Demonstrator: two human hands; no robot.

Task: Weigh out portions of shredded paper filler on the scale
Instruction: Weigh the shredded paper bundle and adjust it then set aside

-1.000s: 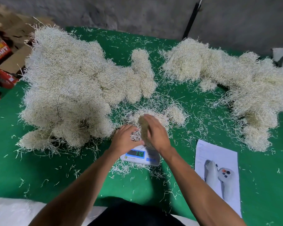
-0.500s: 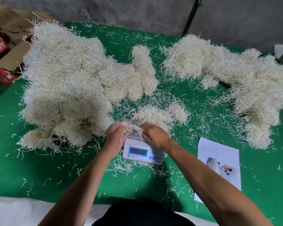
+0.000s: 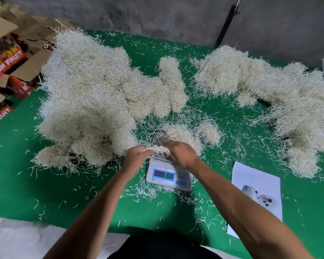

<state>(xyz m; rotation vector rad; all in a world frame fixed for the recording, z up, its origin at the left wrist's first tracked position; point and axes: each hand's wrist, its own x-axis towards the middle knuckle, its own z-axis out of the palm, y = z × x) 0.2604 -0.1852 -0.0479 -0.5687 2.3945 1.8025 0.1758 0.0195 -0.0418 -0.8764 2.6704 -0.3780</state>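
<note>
Two hands, one scale, one view from your head camera.

Item 1: scale point(image 3: 168, 175), white, on the green bench point(image 3: 45, 193) directly ahead of you at 12 o'clock. Its lit display faces you; the digits are too blurred to read. Its steel pan is partly bare at the far edge.

Item 2: portion of shredded paper point(image 3: 158, 149), a thin tuft held over the pan, its long axis running 9 to 3 o'clock between your hands.

Item 3: your left hand point(image 3: 137, 156), at 9 o'clock of the pan, fingers curled and pinching the left end of the tuft.

Item 4: your right hand point(image 3: 181, 153), at 3 o'clock of the pan and partly over it, fingers curled round the right end of the tuft. Both hands lie about equally near the pan; the right reaches further across it.

Item 5: small loose pile point(image 3: 178, 132), just beyond the scale at 12 o'clock, nearest your right hand; likely the source for topping up.

Item 6: large heap point(image 3: 94, 98) at 10 o'clock; second heap point(image 3: 269, 90) at 2 o'clock.

Item 7: printed sheet point(image 3: 256, 193) at 4 o'clock; fruit cartons point(image 3: 6, 62) off the bench at 9 o'clock.

Judgement: the tuft lies straight above the pan, so setting it down calls for lowering, not reaching.
</note>
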